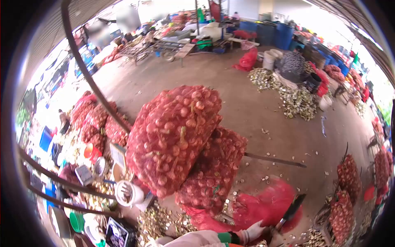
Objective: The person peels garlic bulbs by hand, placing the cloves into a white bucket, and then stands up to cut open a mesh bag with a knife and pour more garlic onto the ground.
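Stacking at centre: two full red mesh sacks (181, 144), still tied. Red netting (267, 206) at 5 o'clock lies slack beside loose bulbs (158, 222), so emptying looks barely begun. Right hand (253, 232), gloved, grip closed on knife (290, 212). Left hand unseen. Open floor (255, 107) toward 12 o'clock.

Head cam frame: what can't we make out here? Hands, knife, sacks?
- Left hand: not in the head view, below the bottom edge.
- Right hand in a white glove: shut on the dark-bladed knife; the handle is hidden in the fist.
- Lower red mesh sack of onions: partly covered by the big upper red mesh sack.
- Seated person in a patterned top: too small to tell their work.
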A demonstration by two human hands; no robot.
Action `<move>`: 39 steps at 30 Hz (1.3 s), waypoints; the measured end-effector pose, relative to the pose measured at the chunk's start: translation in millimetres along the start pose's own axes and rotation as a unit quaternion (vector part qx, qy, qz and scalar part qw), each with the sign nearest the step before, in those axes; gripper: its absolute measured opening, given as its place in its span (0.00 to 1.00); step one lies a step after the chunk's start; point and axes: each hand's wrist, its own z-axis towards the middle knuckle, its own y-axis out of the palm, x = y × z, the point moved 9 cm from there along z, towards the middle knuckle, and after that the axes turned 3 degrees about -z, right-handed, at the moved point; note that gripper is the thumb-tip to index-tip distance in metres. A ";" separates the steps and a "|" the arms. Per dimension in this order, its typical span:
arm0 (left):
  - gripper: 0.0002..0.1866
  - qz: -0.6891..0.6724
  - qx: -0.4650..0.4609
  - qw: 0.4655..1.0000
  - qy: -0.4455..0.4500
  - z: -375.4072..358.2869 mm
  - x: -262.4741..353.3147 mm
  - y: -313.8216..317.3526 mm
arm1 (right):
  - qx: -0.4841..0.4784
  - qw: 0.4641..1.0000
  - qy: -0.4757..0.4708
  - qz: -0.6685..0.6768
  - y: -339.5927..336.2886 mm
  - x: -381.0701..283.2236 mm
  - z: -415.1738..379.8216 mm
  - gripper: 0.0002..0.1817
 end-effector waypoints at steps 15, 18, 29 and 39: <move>0.13 0.233 0.626 0.734 0.124 -252.1 77.4 -157.9 | 0.180 0.634 -0.258 -0.706 -16.8 -247.0 226.9 0.24; 0.13 0.285 0.686 0.644 0.181 -346.4 119.7 -152.6 | 0.120 0.512 -0.119 -0.842 0.2 -216.1 232.9 0.27; 0.35 -0.083 0.525 0.728 0.433 -399.6 211.3 -374.9 | -0.137 0.573 -0.427 -0.686 568.8 -164.8 37.2 0.35; 0.29 -0.310 0.404 0.779 0.365 -359.7 297.6 -341.2 | -0.078 0.348 -0.582 -0.731 919.4 -161.3 107.4 0.32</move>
